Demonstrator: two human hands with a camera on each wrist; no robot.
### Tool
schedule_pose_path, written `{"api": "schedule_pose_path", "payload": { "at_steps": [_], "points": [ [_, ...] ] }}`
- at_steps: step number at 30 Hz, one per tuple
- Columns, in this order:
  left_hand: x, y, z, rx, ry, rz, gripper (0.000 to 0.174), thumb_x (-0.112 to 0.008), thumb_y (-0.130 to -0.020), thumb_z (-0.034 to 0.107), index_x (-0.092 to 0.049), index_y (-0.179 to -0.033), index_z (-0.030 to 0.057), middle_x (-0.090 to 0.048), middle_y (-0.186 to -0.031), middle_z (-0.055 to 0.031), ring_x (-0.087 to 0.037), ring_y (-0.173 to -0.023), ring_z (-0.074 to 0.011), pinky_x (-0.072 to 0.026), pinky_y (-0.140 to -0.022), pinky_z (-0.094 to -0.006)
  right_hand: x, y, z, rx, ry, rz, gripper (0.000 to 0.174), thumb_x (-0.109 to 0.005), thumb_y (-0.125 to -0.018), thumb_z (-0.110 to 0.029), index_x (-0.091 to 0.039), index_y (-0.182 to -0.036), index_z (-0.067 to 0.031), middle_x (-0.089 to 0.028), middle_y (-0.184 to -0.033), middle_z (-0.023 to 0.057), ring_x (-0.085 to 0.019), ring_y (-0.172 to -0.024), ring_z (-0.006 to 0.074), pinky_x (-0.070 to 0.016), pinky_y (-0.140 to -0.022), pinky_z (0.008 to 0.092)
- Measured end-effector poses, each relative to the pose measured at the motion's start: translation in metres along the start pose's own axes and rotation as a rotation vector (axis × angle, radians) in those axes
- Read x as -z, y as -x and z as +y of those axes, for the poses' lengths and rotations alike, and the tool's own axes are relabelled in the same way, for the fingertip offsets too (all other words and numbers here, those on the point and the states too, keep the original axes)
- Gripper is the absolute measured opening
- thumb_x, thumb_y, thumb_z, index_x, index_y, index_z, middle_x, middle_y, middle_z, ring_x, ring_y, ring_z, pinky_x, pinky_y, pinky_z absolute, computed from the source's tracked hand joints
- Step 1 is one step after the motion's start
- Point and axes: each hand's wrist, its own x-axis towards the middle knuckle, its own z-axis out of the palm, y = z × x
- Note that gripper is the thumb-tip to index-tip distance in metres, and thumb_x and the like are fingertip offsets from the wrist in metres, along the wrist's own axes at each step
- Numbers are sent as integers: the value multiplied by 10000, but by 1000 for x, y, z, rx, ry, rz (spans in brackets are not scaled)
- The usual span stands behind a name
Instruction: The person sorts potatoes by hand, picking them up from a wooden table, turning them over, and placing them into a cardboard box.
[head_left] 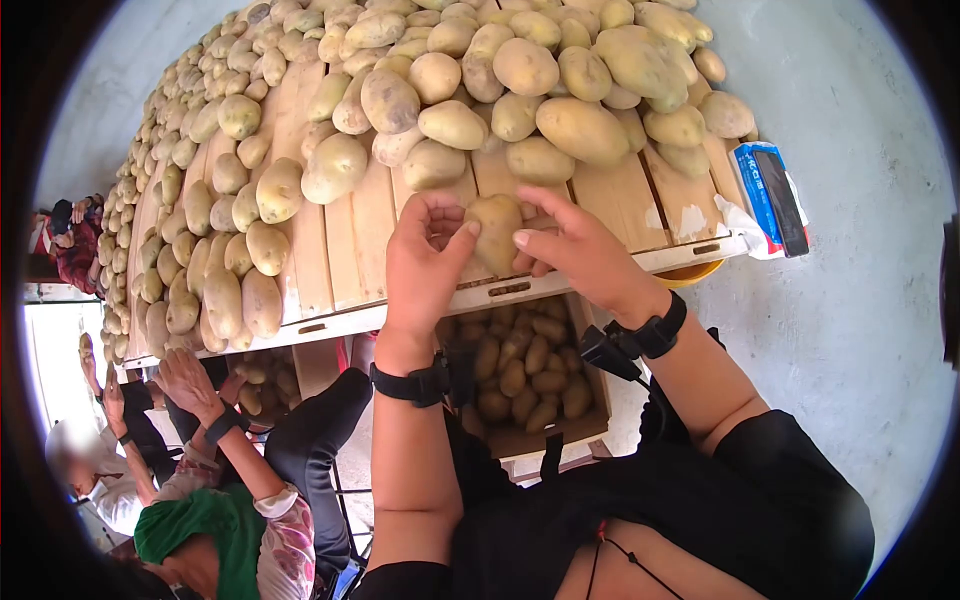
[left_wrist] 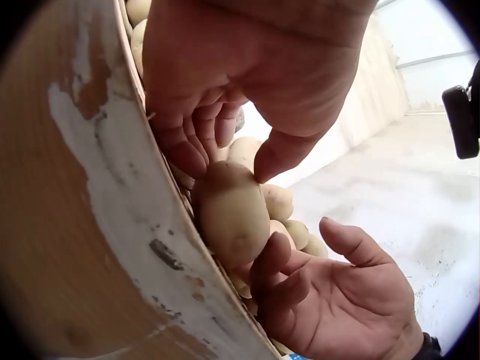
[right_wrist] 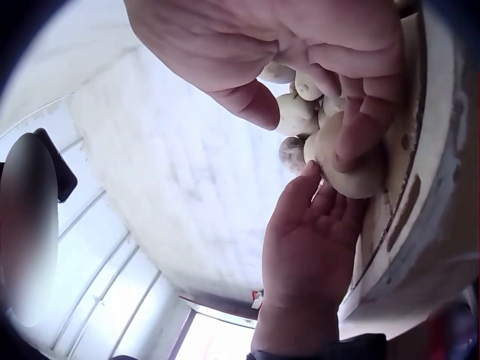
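A pale yellow potato [head_left: 495,228] is held between my two hands at the front edge of the slatted wooden table. Thumb and fingers of my left hand [head_left: 430,255] pinch one end of it, as the left wrist view shows most clearly on the potato [left_wrist: 231,214]. My right hand [head_left: 585,250] touches the other side with its fingers, slightly bent. Its thumb stands off from the potato [right_wrist: 356,176] in the right wrist view. Just beyond both hands lies a heap of potatoes [head_left: 580,130].
More potatoes [head_left: 222,300] cover the table's left side. Below the table edge stands a crate [head_left: 592,425] filled with potatoes. A blue packet [head_left: 757,190] and a dark phone-like object [head_left: 782,203] lie at the right corner. Other people sit at the left, one in a green headscarf [head_left: 205,525].
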Motion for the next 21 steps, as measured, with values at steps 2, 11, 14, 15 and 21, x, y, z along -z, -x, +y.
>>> {"api": "schedule_pose_path", "payload": {
  "at_steps": [2,11,14,15,21],
  "points": [
    [3,4,6,32,7,-90,314,-715,-853,6,-578,-1135,-8,-615,-1053,-66,-596,-934,-127,-537,-798,-266,-7,1,1,117,200,49,614,-665,-933,-149,-397,-1469,-15,-554,-1243,130,-592,-800,114,-511,-715,280],
    [21,19,14,55,151,-306,401,-699,-803,-105,-575,-1161,28,-566,-1056,-8,-547,-988,-102,-543,-855,-256,-1,13,-13,162,468,-45,616,-749,-842,-125,-495,-1393,-16,-577,-1140,88,-559,-720,69,-476,-640,243],
    [25,20,10,65,165,-333,402,-705,-801,-104,-574,-1157,28,-568,-1056,-5,-547,-995,-102,-540,-861,-253,0,7,1,381,461,-23,624,-760,-826,-120,-502,-1387,-26,-618,-992,57,-540,-666,60,-448,-601,236],
    [25,20,7,51,168,-336,433,-706,-806,-92,-570,-1202,20,-576,-1076,-12,-552,-997,-104,-532,-868,-254,0,7,2,371,478,-20,622,-763,-823,-121,-508,-1382,-28,-619,-950,46,-537,-665,57,-441,-596,230],
    [27,20,11,85,206,-404,389,-711,-814,-54,-612,-1188,-25,-649,-1068,-63,-614,-947,-115,-539,-836,-255,-1,13,-16,277,606,-56,591,-801,-792,-151,-563,-1319,-28,-607,-853,14,-532,-692,49,-426,-599,217]
  ]
}}
